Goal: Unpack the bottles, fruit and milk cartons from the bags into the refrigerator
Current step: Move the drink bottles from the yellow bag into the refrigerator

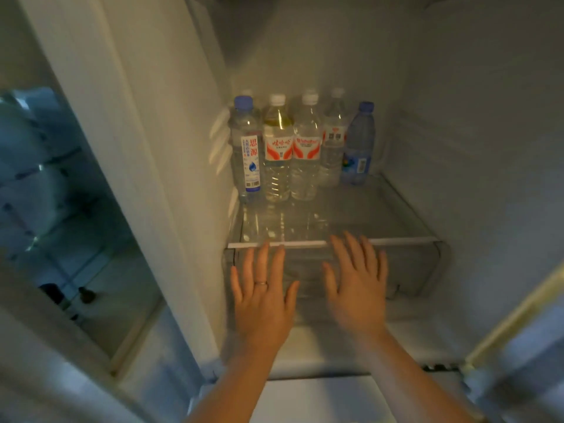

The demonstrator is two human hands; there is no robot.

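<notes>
Several water bottles stand at the back left of a glass shelf (381,209) inside the open refrigerator: a blue-capped one with a white and blue label (246,151), two with red and white labels (277,154) (306,152), a clear one behind (333,138) and a blue bottle (357,145). My left hand (262,294) and my right hand (357,282) are held out flat with fingers spread, in front of the clear drawer (421,267) under the shelf. Both hold nothing. Whether they touch the drawer front is unclear.
The refrigerator's white inner walls close in on the left and right. At the left a second compartment (61,209) with glass shelves shows in bluish light. The right door's edge (518,312) runs along the lower right. The shelf's front and right stand free of bottles.
</notes>
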